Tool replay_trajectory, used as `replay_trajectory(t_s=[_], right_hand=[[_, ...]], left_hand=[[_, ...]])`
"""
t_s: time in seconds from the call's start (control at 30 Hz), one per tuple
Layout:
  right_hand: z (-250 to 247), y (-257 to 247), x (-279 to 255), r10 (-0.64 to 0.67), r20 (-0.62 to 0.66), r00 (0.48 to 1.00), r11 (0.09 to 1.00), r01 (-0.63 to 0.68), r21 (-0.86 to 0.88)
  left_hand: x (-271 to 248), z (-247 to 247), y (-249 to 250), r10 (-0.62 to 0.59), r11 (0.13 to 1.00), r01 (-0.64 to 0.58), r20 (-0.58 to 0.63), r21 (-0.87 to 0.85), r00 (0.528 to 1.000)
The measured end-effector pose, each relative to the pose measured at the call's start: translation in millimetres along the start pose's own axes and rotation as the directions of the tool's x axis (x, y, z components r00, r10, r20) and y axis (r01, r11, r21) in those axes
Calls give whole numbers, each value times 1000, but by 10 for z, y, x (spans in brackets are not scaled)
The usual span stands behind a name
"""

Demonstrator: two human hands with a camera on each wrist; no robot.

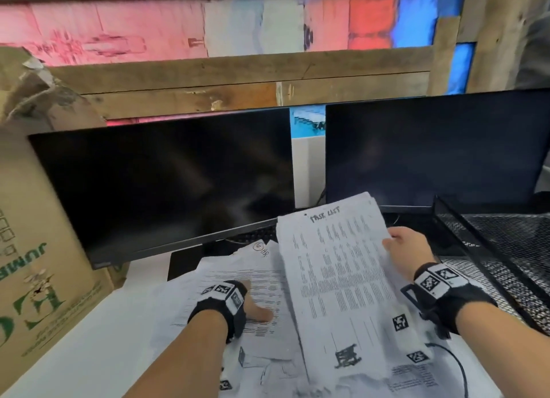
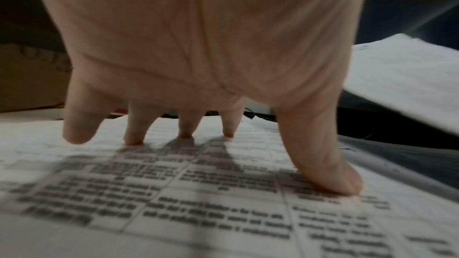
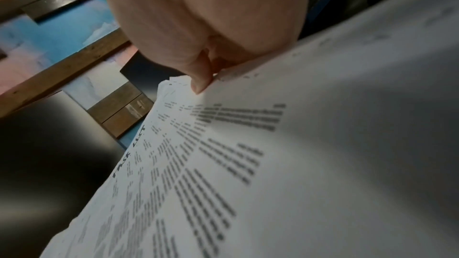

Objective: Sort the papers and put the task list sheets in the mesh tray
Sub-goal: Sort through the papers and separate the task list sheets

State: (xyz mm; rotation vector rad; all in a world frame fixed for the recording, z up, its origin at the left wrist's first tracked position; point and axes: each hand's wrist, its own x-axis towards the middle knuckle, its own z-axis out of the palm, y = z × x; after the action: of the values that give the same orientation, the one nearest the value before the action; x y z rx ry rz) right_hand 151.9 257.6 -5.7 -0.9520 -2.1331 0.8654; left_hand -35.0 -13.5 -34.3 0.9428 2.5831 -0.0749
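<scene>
A thin bundle of sheets headed "TASK LIST" (image 1: 342, 278) is lifted at a slant above the desk; my right hand (image 1: 400, 243) pinches its right edge, thumb on top (image 3: 201, 83). The same task list bundle (image 3: 248, 164) fills the right wrist view. Beneath it, other printed papers (image 1: 253, 278) lie spread on the desk. My left hand (image 1: 253, 305) presses on the printed sheet (image 2: 198, 203) with spread, straight fingertips (image 2: 134, 140) and thumb. The black mesh tray (image 1: 506, 248) stands at the right, just beyond the right hand.
Two dark monitors (image 1: 166, 183) (image 1: 440, 150) stand behind the papers. A cardboard box (image 1: 38, 248) stands at the left. A black cable (image 1: 458, 365) runs over the papers at the lower right. A keyboard (image 1: 256, 234) sits under the left monitor.
</scene>
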Motion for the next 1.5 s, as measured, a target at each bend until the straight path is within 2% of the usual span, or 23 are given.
replay_trajectory(t_s=[0.13,0.23,0.33,0.37,0.5,0.67,0.77,0.83,0.93,1.0,1.07,1.2,1.27,1.33,1.43,1.5], right_hand=[[118,-63,-32,11,106,994,1000,-10,-10],[166,-20,-125,35,226,973,998,-21,-63],[179,100,-210,78,371,925,984,-11,-178],[182,149,-217,106,379,919,976,-23,-217],[174,336,-76,220,179,959,951,-169,-260],[40,314,39,272,-10,962,930,-266,-255],[-7,369,51,257,-19,966,941,-255,-220],[-33,408,39,241,4,971,953,-235,-192],[-56,423,39,211,24,977,966,-205,-158],[-75,399,50,178,16,984,975,-174,-135],[-120,353,68,147,-15,989,983,-148,-109],[-254,200,95,103,-87,991,995,-103,3],[-302,82,87,95,-98,991,994,-90,58],[-326,-31,65,90,-82,993,991,-81,108],[-324,-200,5,93,-36,995,964,-81,253],[-276,-267,-5,121,-3,993,941,-114,320]], left_hand=[[99,-80,156,60,995,-67,102,68,993],[92,-183,114,98,990,-107,87,97,991],[100,-161,-166,-9,994,10,-12,108,1000],[100,-130,-261,-37,993,41,-36,109,999],[121,-132,-377,-32,994,30,19,109,999],[283,-229,63,75,985,-82,51,154,996],[410,-268,300,157,963,-164,50,215,986],[428,-303,383,168,939,-168,26,300,985],[564,-302,348,98,948,-97,13,304,995],[663,-306,319,70,954,-46,-71,296,995],[683,-437,360,60,967,-23,-142,253,988],[556,-952,404,-1,1000,3,-259,8,966],[513,-1185,348,-23,985,-32,-320,-167,947],[428,-1355,293,-62,926,-112,-439,-360,896],[270,-1416,267,-97,751,-383,-664,-538,742],[168,-1354,324,-116,617,-504,-703,-604,702]])
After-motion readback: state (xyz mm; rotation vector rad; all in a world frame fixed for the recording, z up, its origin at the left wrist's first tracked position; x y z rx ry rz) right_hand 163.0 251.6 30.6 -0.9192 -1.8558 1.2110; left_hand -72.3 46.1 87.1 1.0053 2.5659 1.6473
